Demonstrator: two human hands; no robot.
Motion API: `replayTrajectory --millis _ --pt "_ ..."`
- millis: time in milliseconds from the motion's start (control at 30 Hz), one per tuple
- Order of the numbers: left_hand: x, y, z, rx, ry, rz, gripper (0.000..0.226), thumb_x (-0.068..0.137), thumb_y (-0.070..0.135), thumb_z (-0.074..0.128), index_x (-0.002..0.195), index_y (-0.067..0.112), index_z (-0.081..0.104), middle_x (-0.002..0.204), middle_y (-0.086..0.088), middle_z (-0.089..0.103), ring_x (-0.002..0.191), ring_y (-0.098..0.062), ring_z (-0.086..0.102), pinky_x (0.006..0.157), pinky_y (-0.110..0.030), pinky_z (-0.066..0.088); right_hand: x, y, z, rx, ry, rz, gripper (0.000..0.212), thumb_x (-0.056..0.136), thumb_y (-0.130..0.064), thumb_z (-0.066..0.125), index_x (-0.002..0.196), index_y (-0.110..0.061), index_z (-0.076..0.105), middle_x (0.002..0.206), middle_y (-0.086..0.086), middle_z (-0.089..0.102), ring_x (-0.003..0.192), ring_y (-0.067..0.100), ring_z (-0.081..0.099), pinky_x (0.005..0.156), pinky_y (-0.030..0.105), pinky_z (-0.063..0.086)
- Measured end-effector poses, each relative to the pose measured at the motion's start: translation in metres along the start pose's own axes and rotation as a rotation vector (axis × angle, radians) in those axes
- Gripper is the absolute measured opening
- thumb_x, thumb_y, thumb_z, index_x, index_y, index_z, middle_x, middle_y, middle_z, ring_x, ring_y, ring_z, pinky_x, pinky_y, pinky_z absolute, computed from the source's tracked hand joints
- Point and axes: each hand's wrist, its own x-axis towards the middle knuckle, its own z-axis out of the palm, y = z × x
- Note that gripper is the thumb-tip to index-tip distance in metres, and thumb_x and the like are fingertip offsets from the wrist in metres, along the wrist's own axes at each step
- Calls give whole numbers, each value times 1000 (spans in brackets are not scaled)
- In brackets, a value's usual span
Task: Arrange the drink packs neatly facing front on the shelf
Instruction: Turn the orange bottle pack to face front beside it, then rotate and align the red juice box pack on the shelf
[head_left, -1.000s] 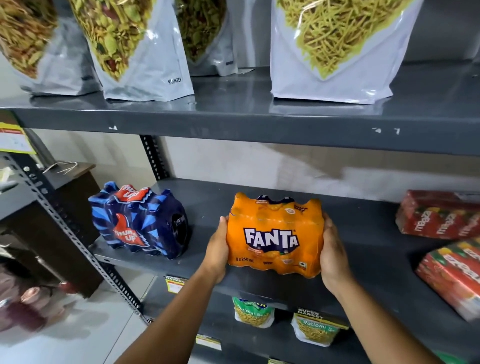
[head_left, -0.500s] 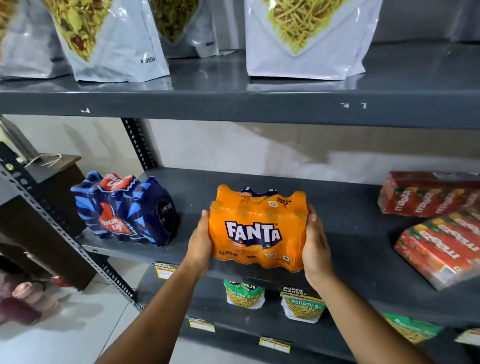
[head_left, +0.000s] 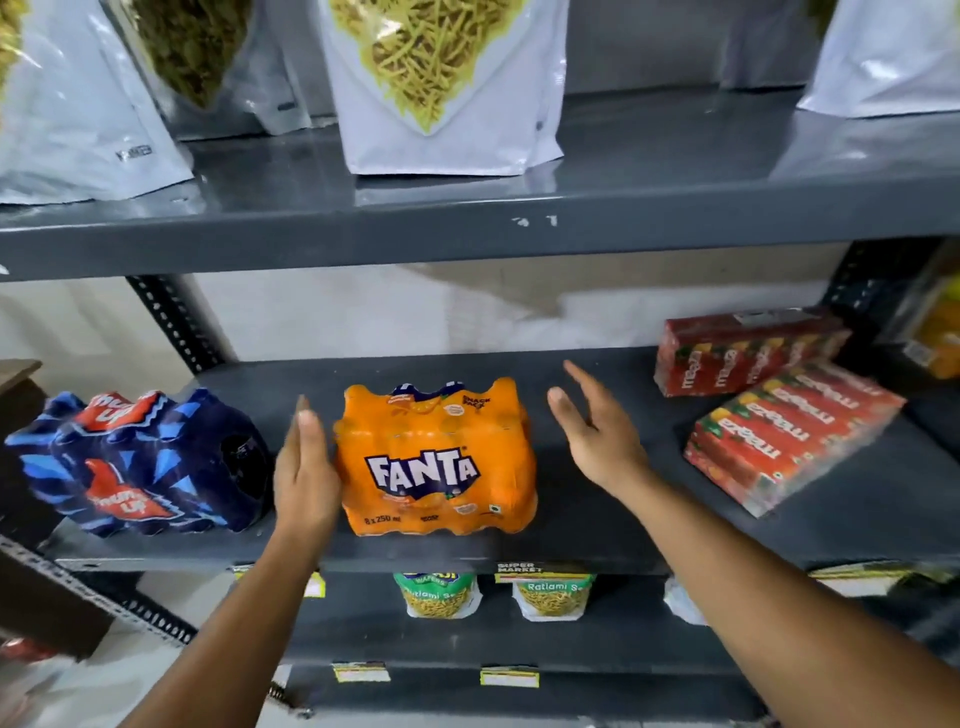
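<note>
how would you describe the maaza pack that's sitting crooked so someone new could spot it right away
Look at the middle shelf of the grey rack and go to its right end, past the orange Fanta pack. Two red Maaza packs lie there; the crooked Maaza pack is the nearer one. Unlike the rear Maaza pack, which lies roughly along the wall, it is turned diagonally, one corner pointing at the shelf's front edge.

White snack pouches (head_left: 447, 104) are standing along the upper shelf, namkeen showing through clear windows. Two small Ratlami sev packs (head_left: 551, 597) are sitting on the lower tier, yellow price tags (head_left: 509, 677) hanging beneath.
</note>
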Motion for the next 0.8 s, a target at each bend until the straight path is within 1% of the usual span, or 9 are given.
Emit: replayTrajectory --millis 67,200,267,333,400,467,567,667,800 --pt "-12 20 8 149 45 206 55 106 39 28 155 14 29 163 -3 27 150 -13 22 114 -22 15 13 8 -32 -37 58 -36 57 93 -43 52 144 -21 40 148 5 43 134 17 41 102 25 30" --pt "-45 50 49 431 24 628 67 101 46 29 153 3 29 162 -8 19 152 -25 14 122 -40 13 35 35 -107 11 246 -53 42 88 -30 62 127 -14 58 92 4 66 80 15 58 76 22 42" --pt "-69 61 89 470 -40 921 64 103 44 30 147 -2 32 155 -23 29 147 -40 22 120 -48 17 39 59 -153 -37 396 -59 32 86 -22 64 115 -9 65 99 9 70 88 19 62 80 24 44" --pt "-98 66 144 496 -178 1049 60 103 43 32 145 0 34 153 -26 33 145 -40 26 120 -46 20 41 89 -200 -96 525 -31 29 82 -19 62 109 -9 69 98 11 71 91 23 63 84 31 47" --pt "-126 69 201 458 -398 887 67 101 48 34 153 5 28 161 -11 19 151 -28 17 123 -37 17 41 117 -235 -91 614 97 32 82 -22 60 111 -11 68 103 13 70 96 29 64 86 36 47" --pt "-155 65 252 346 -613 465 73 100 49 38 158 12 11 162 6 1 154 -18 5 124 -32 12 40 143 -260 -47 642 262 34 87 -26 59 116 -10 66 119 17 67 109 36 61 92 37 45" --pt "-177 54 310 76 -651 -168 73 100 46 45 158 15 16 161 2 27 147 -22 31 118 -34 29 40 169 -273 18 580 406 40 86 -27 57 120 -5 64 127 21 63 117 38 57 96 37 43" --pt "-184 50 341 -27 -597 -298 47 101 39 48 142 15 48 134 -4 64 118 -20 62 97 -33 48 42 181 -280 32 442 436 33 89 -20 55 117 -7 67 126 17 65 114 36 59 87 33 45" --pt "-187 54 346 23 -585 -256 41 100 39 50 135 18 54 124 -1 70 109 -18 67 98 -39 52 41 195 -286 108 427 462 35 91 -16 56 125 -8 62 132 15 60 117 32 56 83 26 40"
